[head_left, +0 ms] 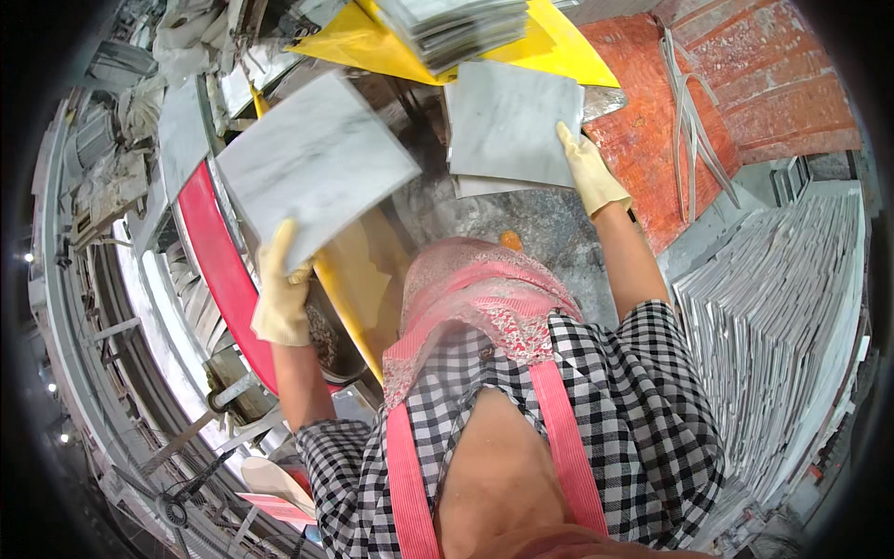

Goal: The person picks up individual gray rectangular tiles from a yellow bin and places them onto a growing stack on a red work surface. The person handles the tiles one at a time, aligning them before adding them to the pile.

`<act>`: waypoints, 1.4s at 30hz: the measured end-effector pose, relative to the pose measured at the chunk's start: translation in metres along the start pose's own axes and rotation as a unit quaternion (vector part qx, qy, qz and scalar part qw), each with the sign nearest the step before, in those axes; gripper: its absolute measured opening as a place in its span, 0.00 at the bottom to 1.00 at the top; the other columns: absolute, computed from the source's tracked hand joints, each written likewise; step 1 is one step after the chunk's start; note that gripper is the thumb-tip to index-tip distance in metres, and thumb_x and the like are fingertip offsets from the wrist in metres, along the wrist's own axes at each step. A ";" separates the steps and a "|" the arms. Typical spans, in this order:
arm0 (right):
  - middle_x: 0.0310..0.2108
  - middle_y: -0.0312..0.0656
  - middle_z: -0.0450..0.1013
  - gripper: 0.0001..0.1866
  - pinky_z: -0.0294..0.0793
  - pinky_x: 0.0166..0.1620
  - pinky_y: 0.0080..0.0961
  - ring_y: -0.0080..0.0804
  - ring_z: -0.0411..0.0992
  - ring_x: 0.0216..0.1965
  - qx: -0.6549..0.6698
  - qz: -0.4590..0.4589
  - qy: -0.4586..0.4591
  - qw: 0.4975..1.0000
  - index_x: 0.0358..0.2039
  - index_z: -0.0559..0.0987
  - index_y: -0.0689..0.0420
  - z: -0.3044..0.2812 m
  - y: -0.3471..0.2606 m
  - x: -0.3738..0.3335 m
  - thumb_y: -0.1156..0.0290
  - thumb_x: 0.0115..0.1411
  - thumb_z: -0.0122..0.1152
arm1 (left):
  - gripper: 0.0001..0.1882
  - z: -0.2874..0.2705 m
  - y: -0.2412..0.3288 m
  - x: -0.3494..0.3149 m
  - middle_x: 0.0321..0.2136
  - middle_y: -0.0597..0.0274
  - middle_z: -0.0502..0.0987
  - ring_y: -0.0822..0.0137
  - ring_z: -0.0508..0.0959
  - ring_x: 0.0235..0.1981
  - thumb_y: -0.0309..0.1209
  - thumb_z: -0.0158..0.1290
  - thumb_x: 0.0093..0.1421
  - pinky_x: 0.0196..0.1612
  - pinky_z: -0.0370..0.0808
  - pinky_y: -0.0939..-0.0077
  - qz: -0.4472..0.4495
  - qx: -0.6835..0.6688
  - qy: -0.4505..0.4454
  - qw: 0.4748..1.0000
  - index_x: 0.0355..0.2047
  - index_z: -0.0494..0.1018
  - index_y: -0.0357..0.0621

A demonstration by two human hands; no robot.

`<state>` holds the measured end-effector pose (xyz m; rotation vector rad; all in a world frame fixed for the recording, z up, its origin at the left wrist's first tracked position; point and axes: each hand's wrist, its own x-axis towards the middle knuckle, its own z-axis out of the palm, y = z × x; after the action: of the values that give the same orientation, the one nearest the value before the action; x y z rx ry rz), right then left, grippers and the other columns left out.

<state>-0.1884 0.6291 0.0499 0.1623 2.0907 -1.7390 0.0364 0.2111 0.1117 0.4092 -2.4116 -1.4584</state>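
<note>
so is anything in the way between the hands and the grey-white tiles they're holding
Nothing visible except the pale gloves. The left hand grips the left tile at its lower edge, and the right hand is on the right edge of the right tile.

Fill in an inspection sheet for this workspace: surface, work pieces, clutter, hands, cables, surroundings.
Surface: mottled grey surface, stained, below the right-hand tile.
Work pieces: left-hand tile and right-hand tile, both pale grey, marbled; another slab edge shows beneath the latter. Tile stack beyond, over a yellow sheet.
Clutter: loose grey straps on an orange-red sheet.
Hands: both in pale gloves; left hand grips its tile's near edge, right hand its tile's right edge.
Cables: dark cord at lower left; its route is unclear.
Surroundings: big slab pile at right; red strip and metal framing at left.
</note>
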 end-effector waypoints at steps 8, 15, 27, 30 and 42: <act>0.59 0.50 0.72 0.37 0.63 0.64 0.30 0.39 0.69 0.61 -0.126 -0.004 -0.020 0.992 0.64 0.70 0.64 -0.007 0.004 0.000 0.43 0.71 0.44 | 0.18 0.136 0.042 0.038 0.45 0.66 0.79 0.71 0.79 0.47 0.35 0.55 0.66 0.38 0.76 0.82 -0.140 -0.161 -0.215 0.953 0.54 0.76 0.45; 0.63 0.50 0.69 0.39 0.62 0.66 0.29 0.38 0.67 0.64 -0.089 0.028 -0.048 0.994 0.65 0.68 0.66 0.006 -0.005 -0.002 0.42 0.73 0.38 | 0.22 0.175 0.026 0.092 0.43 0.67 0.82 0.76 0.78 0.37 0.44 0.59 0.65 0.35 0.71 0.80 -0.312 -0.292 -0.311 0.849 0.53 0.78 0.45; 0.59 0.55 0.72 0.43 0.64 0.64 0.32 0.43 0.70 0.61 -0.102 0.027 0.078 0.991 0.62 0.70 0.71 0.028 0.014 0.014 0.39 0.66 0.53 | 0.36 0.151 0.070 0.128 0.21 0.44 0.79 0.49 0.82 0.25 0.57 0.39 0.71 0.39 0.78 0.57 -0.069 0.360 -0.396 0.842 0.26 0.81 0.35; 0.58 0.53 0.74 0.43 0.66 0.62 0.29 0.39 0.73 0.58 -0.068 0.010 0.066 0.995 0.63 0.69 0.71 0.021 0.018 0.016 0.40 0.67 0.53 | 0.29 0.151 0.062 0.141 0.33 0.41 0.81 0.41 0.80 0.40 0.49 0.41 0.69 0.47 0.76 0.51 -0.005 0.349 -0.243 0.905 0.33 0.81 0.35; 0.52 0.50 0.77 0.40 0.72 0.55 0.25 0.33 0.76 0.51 -0.020 0.023 0.088 0.996 0.59 0.72 0.72 0.019 0.012 0.014 0.43 0.67 0.57 | 0.37 0.240 -0.003 0.117 0.63 0.38 0.68 0.46 0.73 0.59 0.43 0.48 0.67 0.59 0.73 0.58 0.125 0.252 -0.095 0.955 0.68 0.55 0.29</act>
<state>-0.1927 0.6107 0.0308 0.3599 2.2258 -1.7089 -0.1635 0.3578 0.0141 0.0591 -2.8570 -0.7967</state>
